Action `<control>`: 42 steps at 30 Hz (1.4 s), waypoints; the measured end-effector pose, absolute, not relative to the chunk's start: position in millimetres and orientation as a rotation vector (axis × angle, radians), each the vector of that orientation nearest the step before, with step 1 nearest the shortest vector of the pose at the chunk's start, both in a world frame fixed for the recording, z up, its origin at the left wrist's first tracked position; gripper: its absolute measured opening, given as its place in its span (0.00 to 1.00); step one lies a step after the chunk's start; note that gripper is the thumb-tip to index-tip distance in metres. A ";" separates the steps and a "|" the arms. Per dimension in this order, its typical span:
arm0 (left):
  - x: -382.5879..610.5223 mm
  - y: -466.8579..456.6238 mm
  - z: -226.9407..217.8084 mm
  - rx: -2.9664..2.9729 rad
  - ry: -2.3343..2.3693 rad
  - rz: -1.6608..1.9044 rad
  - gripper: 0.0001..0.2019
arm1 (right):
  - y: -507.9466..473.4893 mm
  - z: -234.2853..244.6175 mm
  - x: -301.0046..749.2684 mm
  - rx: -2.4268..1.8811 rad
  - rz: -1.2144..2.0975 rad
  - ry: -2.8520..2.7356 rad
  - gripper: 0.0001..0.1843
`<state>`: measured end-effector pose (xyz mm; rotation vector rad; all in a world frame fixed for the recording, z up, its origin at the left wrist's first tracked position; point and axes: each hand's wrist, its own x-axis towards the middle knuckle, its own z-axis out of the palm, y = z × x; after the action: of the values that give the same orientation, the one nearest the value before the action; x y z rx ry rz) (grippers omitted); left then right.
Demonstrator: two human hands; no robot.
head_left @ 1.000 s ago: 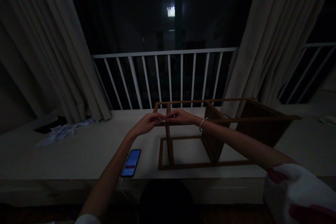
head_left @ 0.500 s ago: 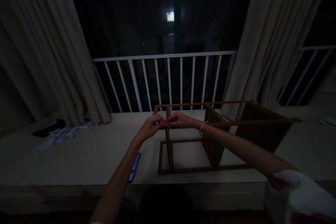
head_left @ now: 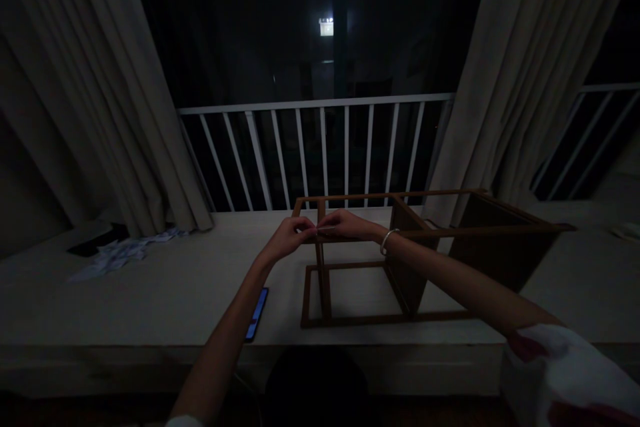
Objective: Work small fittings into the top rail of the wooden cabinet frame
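A brown wooden frame [head_left: 360, 323] with dark panels lies on its side on the white ledge. At the left end of its upper front rail, my left hand [head_left: 291, 238] is closed, with thumb and fingers pinched together at the rail. My right hand [head_left: 345, 224], a bracelet [head_left: 385, 241] on its wrist, meets it there with its fingertips pinched too. A thin silvery rod [head_left: 327, 227] shows at the fingertips, lying almost level in front of my right hand. Its exact kind is too small and dark to make out.
A phone [head_left: 257, 315] with a lit screen lies near the ledge's front edge, left of the frame. Crumpled papers [head_left: 117, 255] lie at the far left beside a dark flat thing [head_left: 97, 242]. Behind stand white railings [head_left: 315, 105] and curtains [head_left: 480, 80].
The thin rod has turned from slanting down to the right to nearly level. Both hands stay at the same spot on the rail, with a slight shift of the fingers.
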<state>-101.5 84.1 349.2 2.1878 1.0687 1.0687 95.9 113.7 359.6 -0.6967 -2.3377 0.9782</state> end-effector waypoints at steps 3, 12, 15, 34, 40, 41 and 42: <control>-99.2 83.6 350.0 2.157 1.086 1.067 0.14 | 114.8 358.7 95.5 -0.693 0.995 -2.291 0.18; -98.3 87.2 346.4 2.045 1.076 1.071 0.15 | 129.2 348.8 94.4 -0.830 1.153 -2.067 0.09; -97.5 88.2 344.1 2.031 1.088 1.089 0.15 | 134.1 346.7 92.7 -0.860 1.186 -1.959 0.09; -96.2 84.3 347.9 2.005 1.115 1.050 0.16 | 125.3 351.1 91.8 -0.691 1.059 -2.060 0.17; -94.8 85.2 348.7 1.968 1.124 1.048 0.14 | 123.1 353.1 91.8 -0.645 0.948 -2.180 0.18; -94.8 85.5 348.6 1.972 1.127 1.053 0.14 | 122.4 353.5 92.0 -0.645 0.940 -2.208 0.19; -94.9 85.7 348.3 1.972 1.135 1.060 0.14 | 121.5 354.1 92.4 -0.645 0.933 -2.234 0.19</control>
<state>-94.9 85.7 348.3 1.9720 1.1353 1.0598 92.4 121.5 354.1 -0.6450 -2.2339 0.9328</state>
